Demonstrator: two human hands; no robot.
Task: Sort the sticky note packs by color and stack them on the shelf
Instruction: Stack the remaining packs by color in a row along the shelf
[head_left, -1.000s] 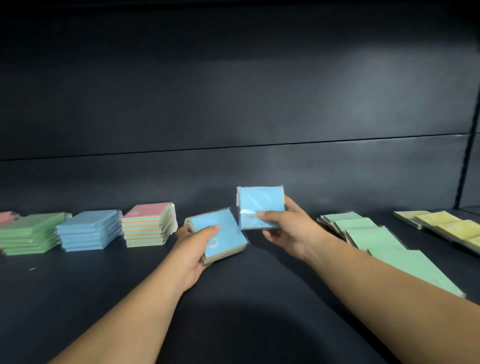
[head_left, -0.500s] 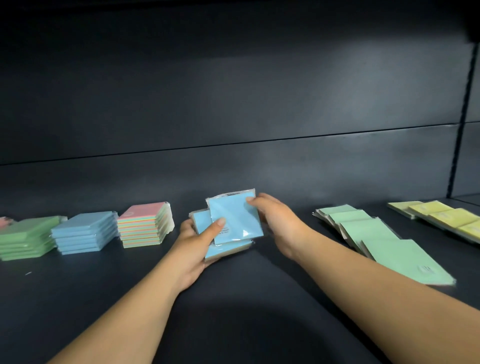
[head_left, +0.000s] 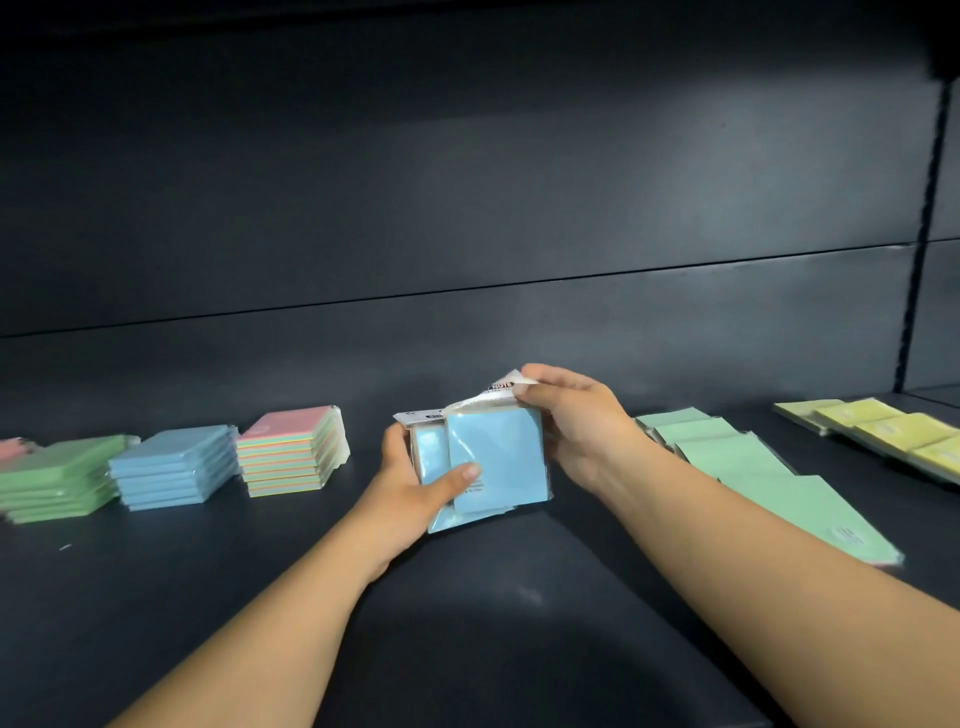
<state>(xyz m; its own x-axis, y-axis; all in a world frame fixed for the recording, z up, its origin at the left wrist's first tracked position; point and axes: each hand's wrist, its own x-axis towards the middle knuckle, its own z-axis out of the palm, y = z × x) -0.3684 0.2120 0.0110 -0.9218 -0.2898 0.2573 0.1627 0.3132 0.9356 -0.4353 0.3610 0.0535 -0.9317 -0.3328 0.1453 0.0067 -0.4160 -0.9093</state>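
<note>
Two blue sticky note packs (head_left: 493, 457) are held together above the middle of the dark shelf (head_left: 467, 597). My left hand (head_left: 410, 488) grips them from the left, thumb pressed on the front pack. My right hand (head_left: 576, 421) holds their right side and pinches the white header flap at the top. To the left sit a blue stack (head_left: 171, 465), a green stack (head_left: 57, 483) and a multicolour stack with a pink top (head_left: 291, 449).
A row of green packs (head_left: 737, 452) lies fanned out to the right, partly under my right forearm. Yellow packs (head_left: 893, 431) lie at the far right. A pink pack (head_left: 13, 448) peeks in at the far left. The shelf's back wall stands close behind.
My right hand brought its blue pack down and left onto the pack in my left hand. Both packs now sit together, held by both hands.
</note>
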